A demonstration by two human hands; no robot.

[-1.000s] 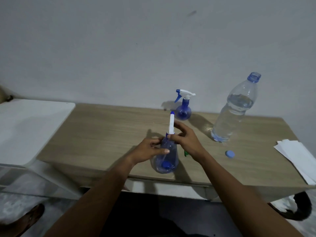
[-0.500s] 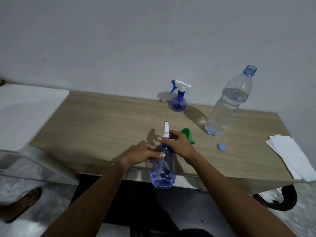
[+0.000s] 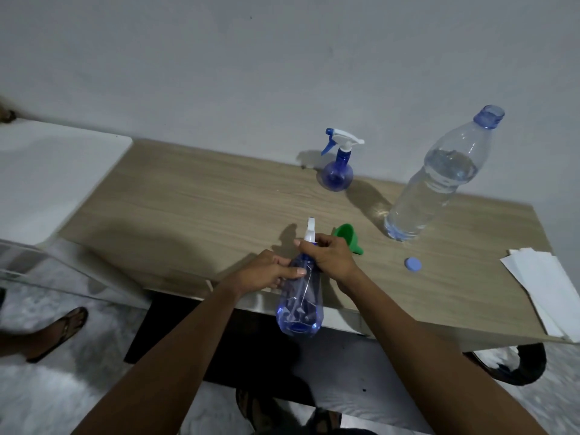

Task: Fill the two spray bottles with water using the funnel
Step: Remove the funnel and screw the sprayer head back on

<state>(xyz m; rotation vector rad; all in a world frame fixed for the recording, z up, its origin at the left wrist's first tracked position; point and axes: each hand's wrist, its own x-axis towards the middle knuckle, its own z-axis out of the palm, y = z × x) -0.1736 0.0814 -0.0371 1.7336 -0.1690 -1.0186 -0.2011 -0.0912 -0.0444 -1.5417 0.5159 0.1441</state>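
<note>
Scene: A person stands at a wooden table point(image 3: 194, 211), both hands on a near spray bottle point(image 3: 299, 304) held off the front edge.
Left hand point(image 3: 266, 273): wrapped around the upper body of the near bottle, steadying it.
Right hand point(image 3: 329, 257): clenched on the neck just under the white spray head point(image 3: 309, 232), apparently working the collar (whether it is loosening or tightening cannot be told).
Near bottle contents: a little liquid seems to sit at the bottom; the dip tube shows through the blue plastic.
Second spray bottle point(image 3: 337, 166): upright near the wall, head on, well apart from the hands.
Funnel point(image 3: 348, 238): green, lying on its side just beyond the right hand.
Water bottle point(image 3: 439, 180): open and mostly full, its blue cap point(image 3: 412, 264) lying on the table nearby.
Risk, drop: the near bottle hangs past the table edge; a slip while twisting would likely send it to the floor.
Risk, spill: a swinging right elbow could knock the uncapped water bottle, wetting the white papers point(image 3: 546, 287) at the right edge.
Risk, funnel: a nudge might roll it off the table.
</note>
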